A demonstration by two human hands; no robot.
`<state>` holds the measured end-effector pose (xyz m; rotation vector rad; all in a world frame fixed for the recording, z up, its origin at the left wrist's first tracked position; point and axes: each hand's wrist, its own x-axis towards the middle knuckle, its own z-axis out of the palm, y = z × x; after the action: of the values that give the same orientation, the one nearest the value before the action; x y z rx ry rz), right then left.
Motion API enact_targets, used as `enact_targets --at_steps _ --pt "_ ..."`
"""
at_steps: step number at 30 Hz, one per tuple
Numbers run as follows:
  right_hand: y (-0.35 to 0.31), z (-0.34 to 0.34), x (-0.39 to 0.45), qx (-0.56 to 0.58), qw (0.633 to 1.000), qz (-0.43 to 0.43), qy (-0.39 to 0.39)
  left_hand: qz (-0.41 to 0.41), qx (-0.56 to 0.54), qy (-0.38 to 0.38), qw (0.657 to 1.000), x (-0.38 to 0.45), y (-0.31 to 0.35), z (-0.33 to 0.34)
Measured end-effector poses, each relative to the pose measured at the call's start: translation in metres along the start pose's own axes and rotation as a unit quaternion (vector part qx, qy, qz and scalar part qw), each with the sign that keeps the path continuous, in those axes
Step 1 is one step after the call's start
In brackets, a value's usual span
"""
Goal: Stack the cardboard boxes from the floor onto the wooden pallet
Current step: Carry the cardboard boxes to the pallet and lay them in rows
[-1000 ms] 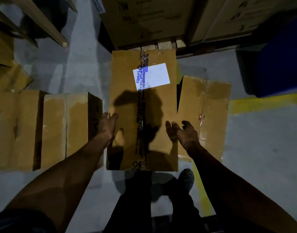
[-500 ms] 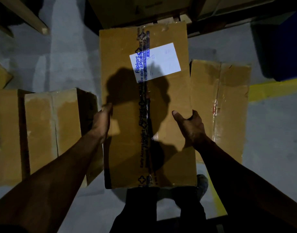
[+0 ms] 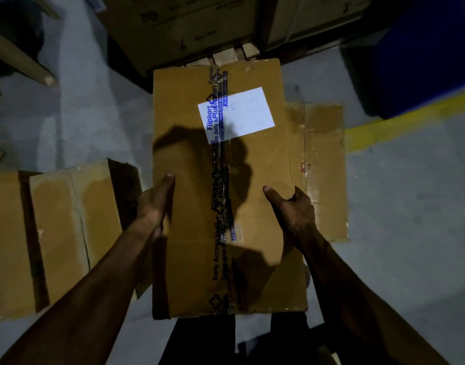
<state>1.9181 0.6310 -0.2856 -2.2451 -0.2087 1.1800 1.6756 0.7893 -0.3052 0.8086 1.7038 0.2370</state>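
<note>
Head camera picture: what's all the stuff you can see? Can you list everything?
Labelled box: 1, brown with white label and printed tape, centre, held between both hands.
Floor boxes: 2 whole ones seen, brown; one left, one right partly behind the held box.
Stacked boxes: at least 2, brown, top, in shadow.
Wooden pallet: 1, pale wood, under the stacked boxes.
Blue object: 1, top right.
Yellow line: 1, on grey floor, right.
Wooden beam: 1, top left.
Hands: left and right, gripping the box's sides.

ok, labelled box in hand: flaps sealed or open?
Sealed. Printed tape runs unbroken along the centre seam of the labelled box; both flaps lie flat.
</note>
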Motion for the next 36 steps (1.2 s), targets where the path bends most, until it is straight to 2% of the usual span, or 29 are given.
enact_targets --at_steps 7,11,14,21,27,32,36 --pt "0.003 -0.092 -0.089 0.094 0.992 0.012 0.082 0.088 0.115 -0.059 0.988 -0.097 0.058 0.032" --pt "0.020 -0.151 -0.146 0.136 0.979 0.020 0.149 0.146 0.185 -0.090 0.968 -0.163 0.080 0.064" --pt "0.037 -0.193 -0.187 0.169 0.965 0.024 0.199 0.194 0.189 -0.121 0.955 -0.218 0.091 0.093" --pt "0.094 -0.274 -0.261 0.261 0.911 0.040 0.316 0.275 0.231 -0.223 0.906 -0.335 0.102 0.179" --pt "0.165 -0.339 -0.296 0.314 0.864 0.046 0.391 0.336 0.262 -0.287 0.858 -0.422 0.078 0.262" --pt "0.217 -0.382 -0.326 0.323 0.830 0.068 0.449 0.349 0.315 -0.345 0.812 -0.482 0.048 0.328" --pt "0.260 -0.412 -0.356 0.357 0.779 0.104 0.505 0.356 0.352 -0.390 0.773 -0.534 0.025 0.382"
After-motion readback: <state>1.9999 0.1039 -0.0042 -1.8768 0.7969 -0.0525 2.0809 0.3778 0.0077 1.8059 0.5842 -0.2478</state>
